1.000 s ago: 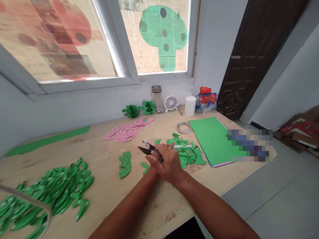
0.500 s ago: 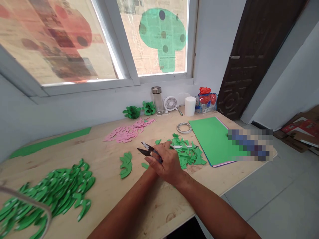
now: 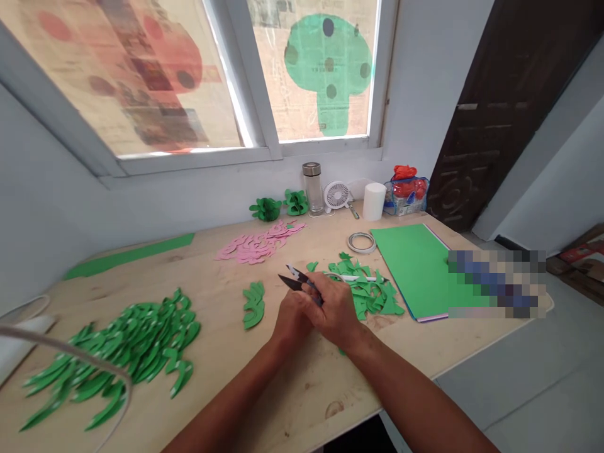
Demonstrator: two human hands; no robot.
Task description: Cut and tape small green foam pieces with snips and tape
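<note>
In my right hand (image 3: 337,308) I hold a pair of scissors (image 3: 293,283), its dark blades pointing up and left, slightly apart. My left hand (image 3: 291,316) is pressed close against my right hand, with its fingers hidden behind it; whether it holds anything does not show. Green paper scraps (image 3: 372,292) lie just beyond and to the right of my hands, with a white pen (image 3: 352,278) across them. Left of the scissors is a small stack of curved green cutouts (image 3: 254,305).
A heap of green cutouts (image 3: 136,343) lies at left, near a pale cable (image 3: 94,360). Pink cutouts (image 3: 259,244) lie further back. Green sheets (image 3: 419,270), a tape roll (image 3: 362,243), a glass bottle (image 3: 313,192), a small fan (image 3: 337,196) and a white cylinder (image 3: 374,201) also stand or lie here.
The view has turned left, so the things on the table appear further right. My left hand has shifted from beneath my right wrist to beside my right hand, which still holds the scissors.
</note>
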